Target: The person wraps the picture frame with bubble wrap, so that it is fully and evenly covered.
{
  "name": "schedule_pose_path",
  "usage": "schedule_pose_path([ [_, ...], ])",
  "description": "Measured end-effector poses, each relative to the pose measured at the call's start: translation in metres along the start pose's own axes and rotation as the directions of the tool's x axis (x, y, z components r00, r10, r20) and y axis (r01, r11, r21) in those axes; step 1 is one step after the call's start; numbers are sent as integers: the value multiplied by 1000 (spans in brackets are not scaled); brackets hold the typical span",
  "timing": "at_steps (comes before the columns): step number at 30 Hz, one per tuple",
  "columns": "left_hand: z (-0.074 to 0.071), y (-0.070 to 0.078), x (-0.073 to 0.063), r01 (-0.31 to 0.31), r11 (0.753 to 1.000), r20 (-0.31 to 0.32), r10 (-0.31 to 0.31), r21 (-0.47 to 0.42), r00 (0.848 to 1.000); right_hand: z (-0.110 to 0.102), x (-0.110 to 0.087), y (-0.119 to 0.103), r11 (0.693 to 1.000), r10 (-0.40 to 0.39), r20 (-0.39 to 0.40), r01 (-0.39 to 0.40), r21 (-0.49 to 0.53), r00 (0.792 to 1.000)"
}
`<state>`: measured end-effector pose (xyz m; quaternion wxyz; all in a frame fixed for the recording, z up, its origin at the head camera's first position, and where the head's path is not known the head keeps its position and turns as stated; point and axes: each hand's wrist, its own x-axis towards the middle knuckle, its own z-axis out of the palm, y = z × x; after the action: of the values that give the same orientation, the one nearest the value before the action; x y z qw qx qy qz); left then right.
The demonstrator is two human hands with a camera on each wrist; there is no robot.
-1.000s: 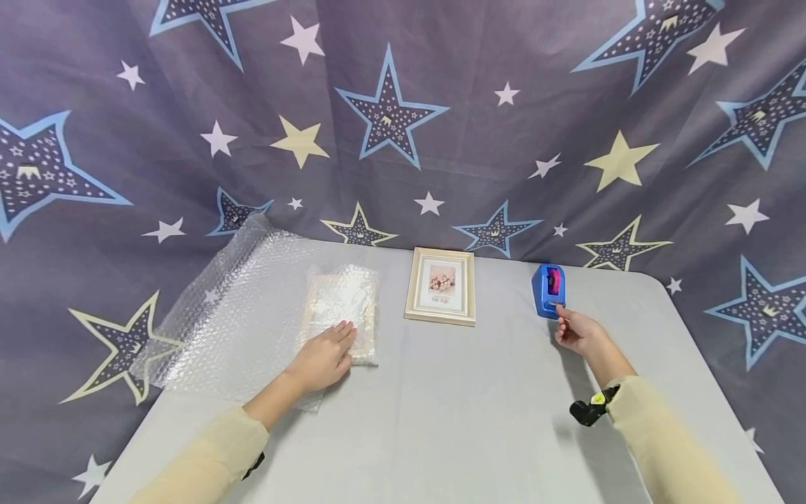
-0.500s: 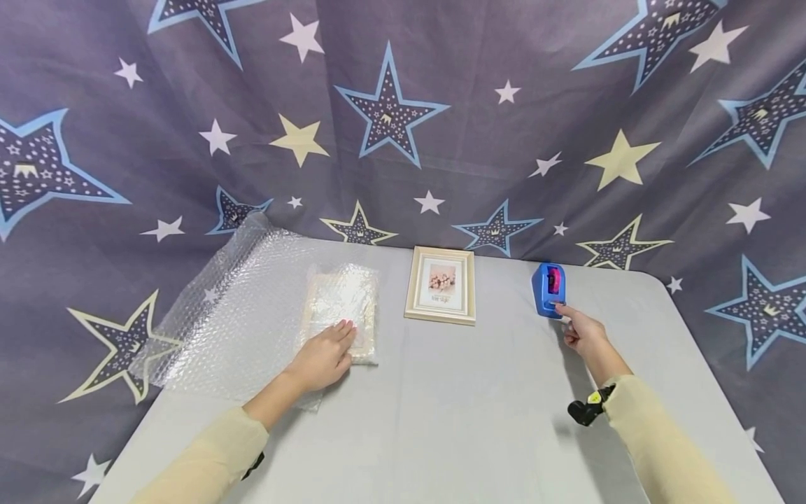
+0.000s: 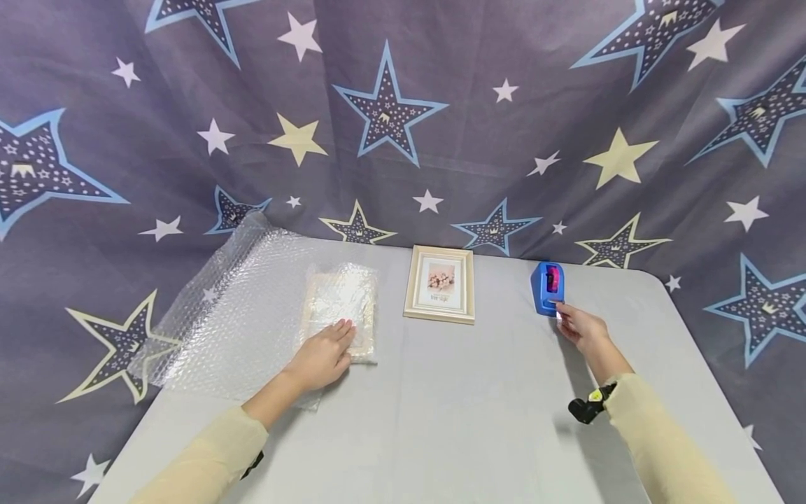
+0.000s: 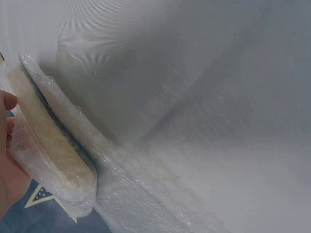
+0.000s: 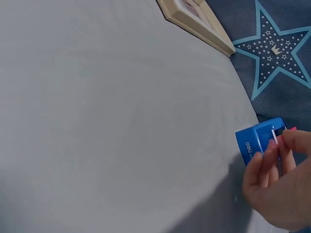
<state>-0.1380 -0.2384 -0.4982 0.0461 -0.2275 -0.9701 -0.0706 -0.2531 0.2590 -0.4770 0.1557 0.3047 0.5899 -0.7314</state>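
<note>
My left hand (image 3: 322, 358) rests with its fingers laid over a picture frame (image 3: 336, 297) wrapped in bubble wrap (image 3: 239, 322). In the left wrist view, the wrapped frame's edge (image 4: 53, 131) shows beside that hand, inside the clear layers. At the right, my right hand (image 3: 582, 329) is at the front of a blue tape dispenser (image 3: 540, 294). Thumb and index finger pinch the end of the tape there; the clear tape itself is hard to make out. The right wrist view shows the dispenser (image 5: 248, 144) partly hidden behind the fingers.
A second, unwrapped picture frame (image 3: 411, 287) with a flower print lies between the hands at the back. The grey table (image 3: 434, 406) meets a star-patterned curtain (image 3: 466, 140). Loose bubble wrap runs off the table's left edge.
My right hand's fingers have shifted slightly at the front of the tape dispenser and pinch the tape end. My left hand stays on the wrapped frame.
</note>
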Motion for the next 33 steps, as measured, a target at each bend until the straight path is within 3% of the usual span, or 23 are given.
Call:
schedule_pose_path([
  [8,-1,-1,-1,7,1000,-6,-7,-4,1000,-3,2,-2,993,109,200,-115,17,974],
  [13,1,-1,-1,7,1000,-32,-7,-12,999,-3,4,-2,985,146,274,-165,47,951],
  [21,1,0,-1,2,1000,-34,-3,-29,999,-7,7,-3,980,193,295,-198,-14,936],
  [26,2,0,-1,0,1000,-49,-1,-17,999,-8,9,-3,978,205,271,-192,-75,940],
  [33,-1,1,-1,7,1000,-14,-7,-26,1000,-6,11,-4,974,207,234,-178,-137,950],
])
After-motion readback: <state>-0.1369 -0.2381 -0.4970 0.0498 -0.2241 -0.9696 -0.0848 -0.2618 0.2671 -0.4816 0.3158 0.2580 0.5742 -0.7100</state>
